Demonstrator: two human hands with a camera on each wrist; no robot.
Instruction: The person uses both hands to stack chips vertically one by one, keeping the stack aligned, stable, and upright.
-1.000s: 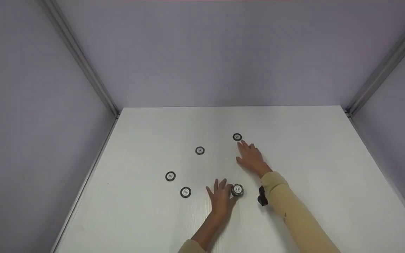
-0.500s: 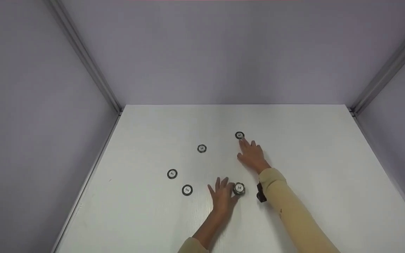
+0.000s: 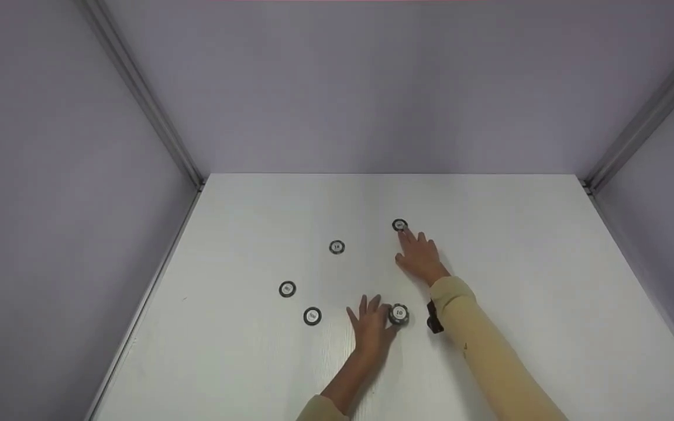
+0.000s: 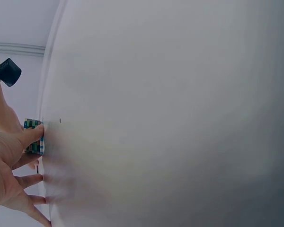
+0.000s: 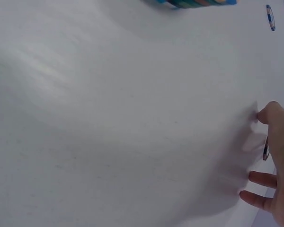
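Five groups of black-and-white poker chips lie on the white table (image 3: 518, 245). My left hand (image 3: 370, 321) lies flat with fingers spread, its thumb against a short stack of chips (image 3: 398, 314). The left wrist view shows that stack (image 4: 34, 137) edge-on beside the thumb of my left hand (image 4: 12, 163). My right hand (image 3: 418, 252) stretches forward with straight fingers, one fingertip touching the far single chip (image 3: 399, 225). The right wrist view shows my right hand (image 5: 277, 175) low over the table with a chip edge (image 5: 265, 149) beside it.
Single chips lie at the centre (image 3: 337, 247), the left (image 3: 287, 289) and the front left (image 3: 312, 316). Grey walls with metal corner rails (image 3: 155, 123) close the table on three sides. A black wrist camera (image 3: 433, 318) sits on the right sleeve.
My right hand has crept slightly forward, so its fingertip now meets the far chip. The left hand and the stack have stayed put.
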